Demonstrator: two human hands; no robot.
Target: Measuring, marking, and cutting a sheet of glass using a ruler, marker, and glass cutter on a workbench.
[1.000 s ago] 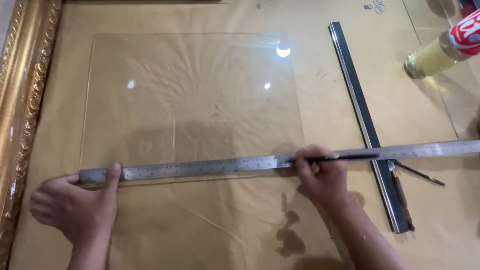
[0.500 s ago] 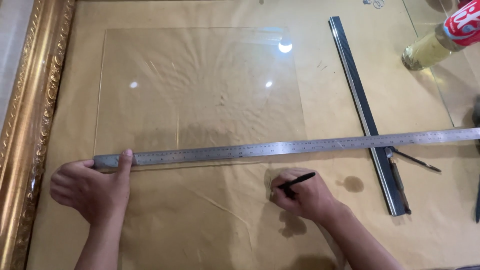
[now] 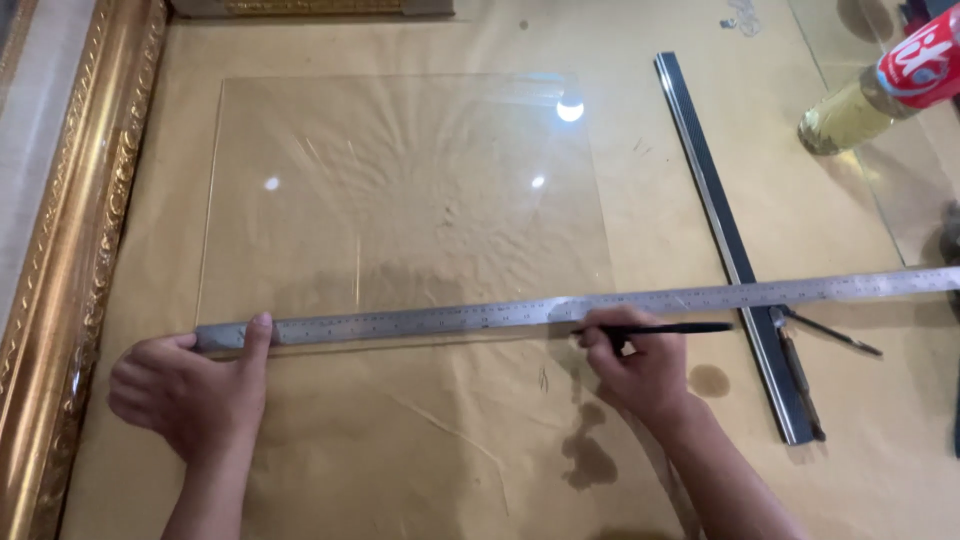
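L hand [image 3: 190,392] thumb pressing steel ruler [image 3: 560,309] end, fingers curled; R hand [image 3: 640,368] pinching black pen [image 3: 660,328] at ruler edge over glass sheet [image 3: 400,200]. Risk: ruler pivoting w/ one-end hold, skewing line.

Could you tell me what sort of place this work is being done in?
Probably a picture-framing workshop: a gilded ornate frame lies beside a clear glass sheet on a paper-covered bench, and a long steel ruler spans the glass.
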